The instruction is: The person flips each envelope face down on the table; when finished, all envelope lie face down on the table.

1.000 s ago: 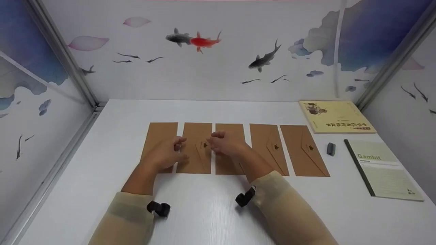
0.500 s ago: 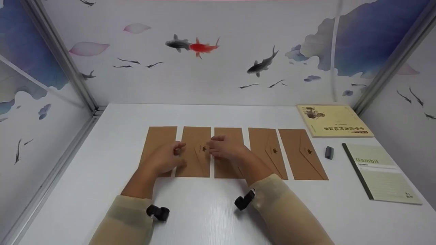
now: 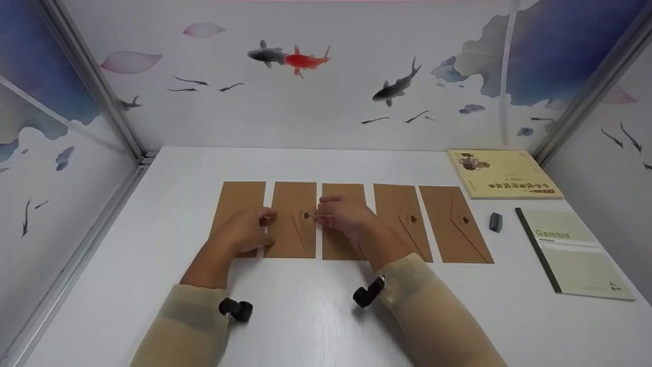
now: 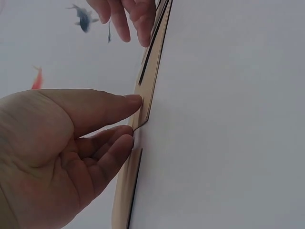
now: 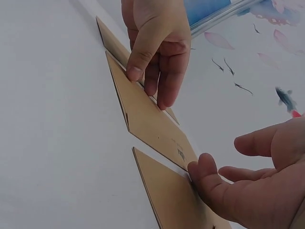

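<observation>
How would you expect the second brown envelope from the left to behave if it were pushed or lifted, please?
The second envelope looks thin and flat, so probably light and bendy. On the smooth white table it would likely slide, not roll. Lifting likely needs an edge, where the left hand and right hand touch.

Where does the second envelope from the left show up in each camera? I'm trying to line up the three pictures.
Head: second envelope lies mid-table, between the left hand and right hand.
Left wrist: seen edge-on, a thin brown strip at the thumb tip.
Right wrist: it runs diagonally through the middle.
Shared landmark: the left hand's thumb on its left edge; the red fish on the wall also helps.
</observation>
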`<state>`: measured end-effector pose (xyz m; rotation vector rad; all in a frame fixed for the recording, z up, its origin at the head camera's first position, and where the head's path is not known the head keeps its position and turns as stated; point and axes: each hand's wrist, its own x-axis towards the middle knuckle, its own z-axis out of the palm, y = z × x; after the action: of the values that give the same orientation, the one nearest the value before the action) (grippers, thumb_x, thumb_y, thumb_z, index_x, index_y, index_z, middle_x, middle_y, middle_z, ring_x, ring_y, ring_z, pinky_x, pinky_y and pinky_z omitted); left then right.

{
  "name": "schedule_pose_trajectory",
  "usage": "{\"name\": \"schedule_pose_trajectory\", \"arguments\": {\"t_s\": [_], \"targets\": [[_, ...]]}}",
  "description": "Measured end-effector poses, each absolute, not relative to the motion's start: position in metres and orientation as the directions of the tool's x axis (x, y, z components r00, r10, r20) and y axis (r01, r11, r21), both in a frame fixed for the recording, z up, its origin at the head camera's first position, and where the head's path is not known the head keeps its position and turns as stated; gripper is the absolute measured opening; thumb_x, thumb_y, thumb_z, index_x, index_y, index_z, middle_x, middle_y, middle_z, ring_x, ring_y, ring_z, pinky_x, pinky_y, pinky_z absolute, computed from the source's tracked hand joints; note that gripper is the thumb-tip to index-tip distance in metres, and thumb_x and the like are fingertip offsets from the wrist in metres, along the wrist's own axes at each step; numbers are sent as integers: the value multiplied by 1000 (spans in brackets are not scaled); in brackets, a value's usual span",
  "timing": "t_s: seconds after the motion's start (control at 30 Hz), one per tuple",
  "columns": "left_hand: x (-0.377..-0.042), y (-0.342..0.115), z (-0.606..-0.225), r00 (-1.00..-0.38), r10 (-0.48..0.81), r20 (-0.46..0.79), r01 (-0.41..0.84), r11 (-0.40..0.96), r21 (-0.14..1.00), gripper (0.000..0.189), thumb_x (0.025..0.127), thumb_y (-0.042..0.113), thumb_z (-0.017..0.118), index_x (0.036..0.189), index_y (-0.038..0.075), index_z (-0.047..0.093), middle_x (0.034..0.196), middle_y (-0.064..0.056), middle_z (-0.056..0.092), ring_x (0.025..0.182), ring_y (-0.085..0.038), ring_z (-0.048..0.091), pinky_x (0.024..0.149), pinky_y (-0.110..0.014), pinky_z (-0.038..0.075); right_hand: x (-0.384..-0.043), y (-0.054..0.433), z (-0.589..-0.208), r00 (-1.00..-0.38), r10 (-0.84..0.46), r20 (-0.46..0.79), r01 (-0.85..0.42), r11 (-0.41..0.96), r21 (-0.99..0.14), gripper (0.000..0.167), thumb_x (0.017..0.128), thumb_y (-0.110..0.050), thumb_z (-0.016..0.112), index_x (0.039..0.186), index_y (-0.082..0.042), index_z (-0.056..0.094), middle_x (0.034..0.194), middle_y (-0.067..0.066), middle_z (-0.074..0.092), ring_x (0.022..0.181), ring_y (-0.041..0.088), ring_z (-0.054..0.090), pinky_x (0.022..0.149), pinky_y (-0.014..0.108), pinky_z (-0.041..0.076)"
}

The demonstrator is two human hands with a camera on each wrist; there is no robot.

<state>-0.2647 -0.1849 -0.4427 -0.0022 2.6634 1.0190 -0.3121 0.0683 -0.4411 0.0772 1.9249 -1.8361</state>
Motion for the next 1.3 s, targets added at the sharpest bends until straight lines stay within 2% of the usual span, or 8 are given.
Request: {"name": "schedule_pose_trajectory", "arguments": {"t_s": [0.2,0.37,0.47,0.7,0.87,1.0,1.13,1.3], "targets": [[-268,-184,-443,-958,118,-262,-84,757,648,69,91,9,83,154,18,58,155,-6,62,146,-28,56,116,-49,53,-313,71,-437,-881,-280,-382,352,152,-924,52,108,-19,62,155,0,50,142,17,69,124,26,72,103,33,60],[-270,-184,-438,-960,126,-252,-68,765,640,69,90,7,83,154,16,58,156,-8,61,147,-30,55,121,-51,49,-315,72,-435,-874,-294,-386,390,47,-920,50,109,-13,55,156,4,45,144,23,64,127,30,69,105,33,59],[-269,-184,-437,-959,122,-256,-74,763,642,70,90,6,83,155,15,57,156,-8,60,148,-30,54,121,-51,48,-317,72,-437,-871,-289,-397,417,-8,-909,48,109,-9,52,155,4,46,142,25,64,125,30,70,101,31,60],[-273,-185,-439,-957,145,-253,-53,768,639,69,90,9,84,154,15,58,154,-10,61,145,-30,56,118,-50,51,-317,74,-437,-873,-297,-386,413,-34,-910,51,106,-6,60,155,5,49,135,20,69,116,23,72,92,25,60],[-273,-185,-439,-954,161,-252,-38,772,635,68,91,10,83,153,16,59,154,-10,60,146,-31,55,119,-51,50,-312,72,-437,-871,-314,-377,381,52,-923,35,106,-10,64,140,-5,67,125,11,71,106,19,69,91,25,57],[-272,-184,-439,-954,175,-245,-24,767,641,64,91,10,83,151,17,62,156,-8,58,145,-31,56,119,-50,50,-308,66,-438,-882,-281,-378,345,161,-925,25,105,-16,67,130,-18,73,125,5,71,109,19,67,96,28,57],[-270,-184,-440,-949,195,-247,-18,751,660,63,92,12,82,152,17,62,157,-6,57,142,-31,57,116,-48,53,-305,60,-439,-891,-261,-372,331,190,-924,27,104,-17,70,131,-21,72,129,3,71,110,19,66,97,30,57],[-267,-184,-442,-944,218,-248,-26,701,713,65,94,21,81,155,19,57,152,-6,59,139,-30,57,109,-47,56,-303,56,-440,-889,-310,-336,316,116,-942,31,104,-16,70,135,-18,70,129,6,71,107,19,66,95,30,57]]}}
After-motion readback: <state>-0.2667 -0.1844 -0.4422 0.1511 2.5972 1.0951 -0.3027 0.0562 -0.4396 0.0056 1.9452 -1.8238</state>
